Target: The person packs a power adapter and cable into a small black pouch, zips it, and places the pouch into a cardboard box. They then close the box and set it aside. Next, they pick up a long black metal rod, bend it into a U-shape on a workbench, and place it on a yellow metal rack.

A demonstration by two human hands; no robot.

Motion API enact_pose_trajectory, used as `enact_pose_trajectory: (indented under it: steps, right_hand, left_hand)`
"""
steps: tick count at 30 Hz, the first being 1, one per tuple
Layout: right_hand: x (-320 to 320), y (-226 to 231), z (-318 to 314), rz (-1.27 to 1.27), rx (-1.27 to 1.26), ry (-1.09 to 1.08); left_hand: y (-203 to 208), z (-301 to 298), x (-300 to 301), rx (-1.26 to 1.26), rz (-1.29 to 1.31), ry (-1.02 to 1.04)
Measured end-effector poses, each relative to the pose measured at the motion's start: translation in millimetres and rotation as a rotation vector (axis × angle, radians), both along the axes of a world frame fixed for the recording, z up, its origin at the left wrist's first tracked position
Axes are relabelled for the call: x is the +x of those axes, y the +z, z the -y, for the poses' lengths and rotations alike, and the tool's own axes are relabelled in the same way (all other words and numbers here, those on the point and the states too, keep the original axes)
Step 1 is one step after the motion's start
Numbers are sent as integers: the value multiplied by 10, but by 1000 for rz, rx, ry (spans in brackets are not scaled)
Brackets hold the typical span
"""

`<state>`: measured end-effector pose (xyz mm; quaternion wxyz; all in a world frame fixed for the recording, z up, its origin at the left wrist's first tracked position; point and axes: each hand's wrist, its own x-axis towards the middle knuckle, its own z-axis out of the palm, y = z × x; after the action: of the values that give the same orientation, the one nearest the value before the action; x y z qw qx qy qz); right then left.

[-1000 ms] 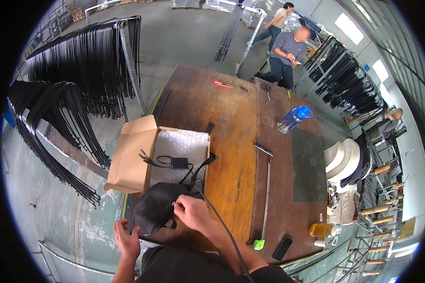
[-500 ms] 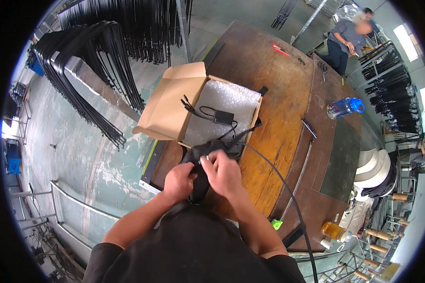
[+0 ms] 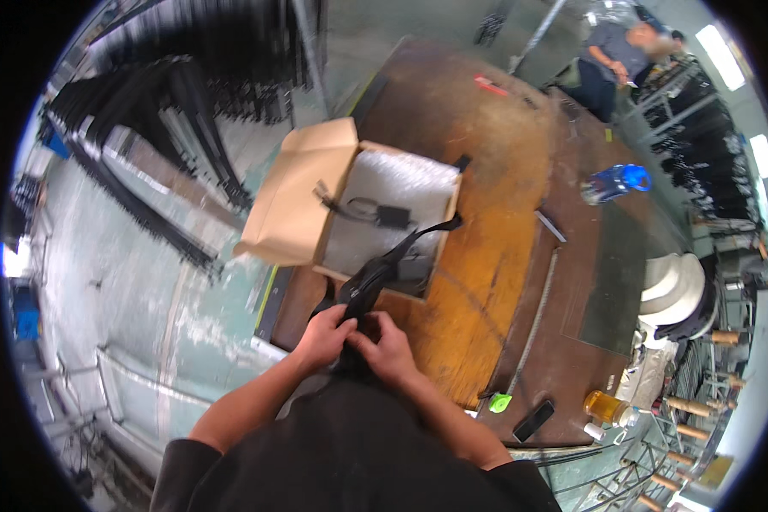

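Observation:
Both of my hands are closed on a black fabric item with a strap [image 3: 369, 286], close in front of my body. My left hand [image 3: 323, 334] pinches its near left side, and my right hand [image 3: 387, 348] grips it just to the right, fingers bent inward. From my hands it stretches away over the near edge of an open cardboard box [image 3: 301, 198], its strap end reaching the box's right side. Inside the box, on bubble wrap [image 3: 398, 175], lies a black adapter-like block [image 3: 393, 217] with thin cables. My fingers hide the near part of the fabric.
On the wooden table [image 3: 478, 213] are a blue-capped bottle [image 3: 616, 183], a green tape measure [image 3: 499, 402], a black phone [image 3: 534, 421] and a jar of amber liquid [image 3: 608, 409]. Black cables hang on racks [image 3: 132, 128] at left. A person [image 3: 613, 64] stands at the far right.
The black fabric has been stretched out away from me, and my right hand has come lower, beside the left. The long cable across the table's right side no longer shows clearly. The view has shifted.

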<state>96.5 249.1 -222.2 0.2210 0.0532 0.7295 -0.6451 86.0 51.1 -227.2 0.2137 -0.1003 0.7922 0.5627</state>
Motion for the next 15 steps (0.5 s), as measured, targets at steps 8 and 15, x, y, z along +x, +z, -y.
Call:
enact_pose_trajectory:
  steps: [8, 15]
  right_hand:
    - [-92, 68, -114, -159, 206, 50]
    - [50, -165, -164, -123, 135, -164]
  left_hand:
    - [218, -124, -280, -60, -105, -83]
    - [338, -77, -277, -238, -261, 33]
